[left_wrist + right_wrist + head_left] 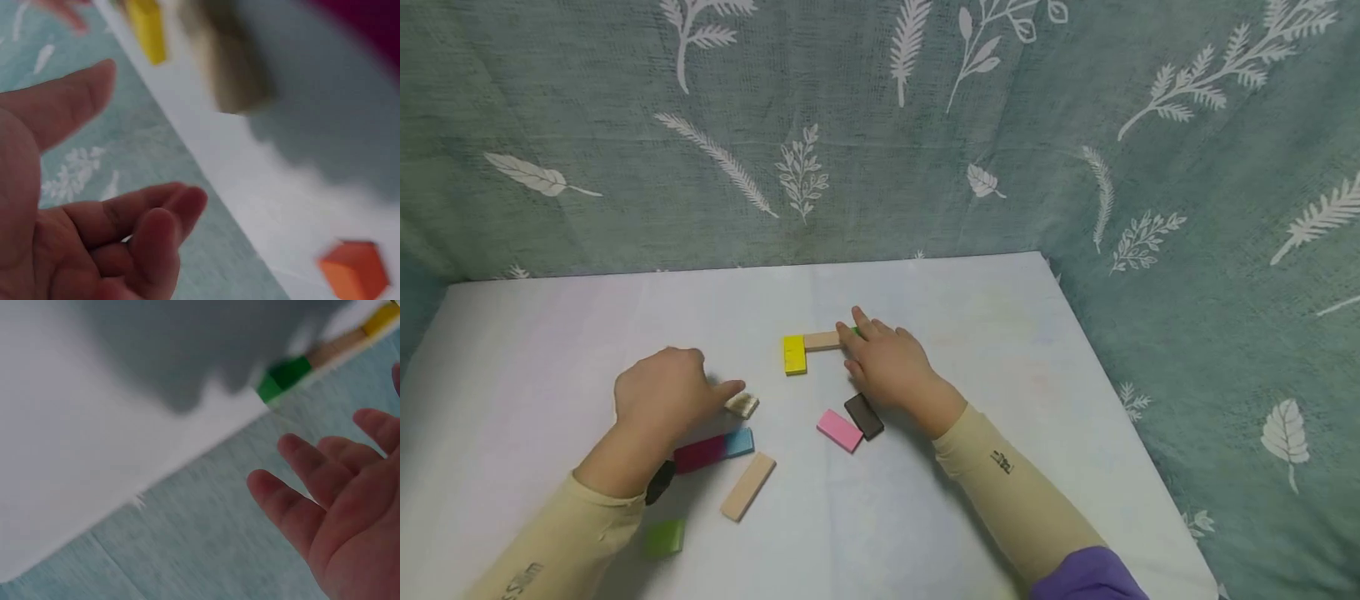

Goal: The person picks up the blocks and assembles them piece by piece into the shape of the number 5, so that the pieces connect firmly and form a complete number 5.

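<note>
On the left of the head view, my left hand is held over the table beside a patterned gold block; the left wrist view shows its thumb apart from loosely bent fingers, with nothing between them. My right hand, fingers spread, hovers by a row made of a yellow block, a plain wooden block and a green block. In the head view that hand partly covers the green block. Below it a dark brown block lies near a pink block.
Nearer the left forearm are a dark red block touching a blue block, a plain wooden block, a light green block and a black object. An orange block shows in the left wrist view.
</note>
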`<state>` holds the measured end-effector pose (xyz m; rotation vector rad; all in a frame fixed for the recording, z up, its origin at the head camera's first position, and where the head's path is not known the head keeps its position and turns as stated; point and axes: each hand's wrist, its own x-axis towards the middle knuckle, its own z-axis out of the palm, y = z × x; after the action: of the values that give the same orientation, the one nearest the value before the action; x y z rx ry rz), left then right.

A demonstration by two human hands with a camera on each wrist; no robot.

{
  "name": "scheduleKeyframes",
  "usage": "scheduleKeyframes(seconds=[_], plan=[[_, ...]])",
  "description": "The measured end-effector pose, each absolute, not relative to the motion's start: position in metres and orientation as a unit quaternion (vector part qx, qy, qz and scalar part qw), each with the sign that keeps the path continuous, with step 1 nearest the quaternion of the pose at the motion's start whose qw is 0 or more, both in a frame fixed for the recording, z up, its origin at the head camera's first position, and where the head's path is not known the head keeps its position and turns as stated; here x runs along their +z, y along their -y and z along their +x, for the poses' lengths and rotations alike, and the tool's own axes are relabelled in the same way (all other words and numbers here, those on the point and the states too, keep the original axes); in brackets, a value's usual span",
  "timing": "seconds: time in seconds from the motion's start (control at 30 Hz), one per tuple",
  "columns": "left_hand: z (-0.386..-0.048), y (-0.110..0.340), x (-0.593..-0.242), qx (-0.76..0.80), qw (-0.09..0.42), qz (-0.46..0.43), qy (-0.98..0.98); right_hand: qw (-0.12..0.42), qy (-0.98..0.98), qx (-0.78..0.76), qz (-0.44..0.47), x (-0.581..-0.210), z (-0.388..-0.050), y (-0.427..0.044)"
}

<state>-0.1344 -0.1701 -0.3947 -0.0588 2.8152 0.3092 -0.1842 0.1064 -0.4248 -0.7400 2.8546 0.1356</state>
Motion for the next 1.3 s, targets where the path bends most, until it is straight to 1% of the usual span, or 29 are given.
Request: scheduleKeyframes(seconds=[0.1, 0.17, 0.33, 0.4, 0.5, 0.63, 0.73, 1.03, 1.17, 1.3], plan=[[-0.125, 0.166, -0.403, 0.091, 0.162, -0.042, -0.982, 0.059, -0.965, 0.037, -0.251, -0.412, -0.177, -0.110], [-0.123, 0.160, -0.409, 0.090, 0.163, -0.042, -0.982, 0.050, -0.963, 0.027, -0.264, -0.405, -0.169, -0.111], [-0.122, 0.154, -0.419, 0.108, 0.143, -0.022, -0.984, 0.070, -0.953, -0.001, -0.296, -0.404, -0.147, -0.111], [-0.123, 0.155, -0.421, 0.111, 0.139, -0.009, -0.984, 0.076, -0.953, -0.015, -0.294, -0.407, -0.141, -0.114], [-0.122, 0.158, -0.426, 0.113, 0.130, 0.023, -0.985, 0.081, -0.960, -0.030, -0.265, -0.416, -0.135, -0.123], [-0.121, 0.163, -0.436, 0.109, 0.109, 0.071, -0.985, 0.094, -0.972, -0.033, -0.211, -0.431, -0.130, -0.140], [-0.121, 0.166, -0.442, 0.100, 0.102, 0.087, -0.986, 0.096, -0.975, -0.043, -0.197, -0.437, -0.128, -0.148], [-0.116, 0.157, -0.446, 0.120, 0.101, 0.101, -0.982, 0.099, -0.975, -0.057, -0.189, -0.443, -0.122, -0.155], [-0.109, 0.145, -0.448, 0.133, 0.088, 0.131, -0.979, 0.099, -0.976, -0.055, -0.188, -0.444, -0.121, -0.155], [-0.104, 0.132, -0.451, 0.110, 0.069, 0.155, -0.979, 0.103, -0.976, -0.055, -0.184, -0.442, -0.119, -0.154]])
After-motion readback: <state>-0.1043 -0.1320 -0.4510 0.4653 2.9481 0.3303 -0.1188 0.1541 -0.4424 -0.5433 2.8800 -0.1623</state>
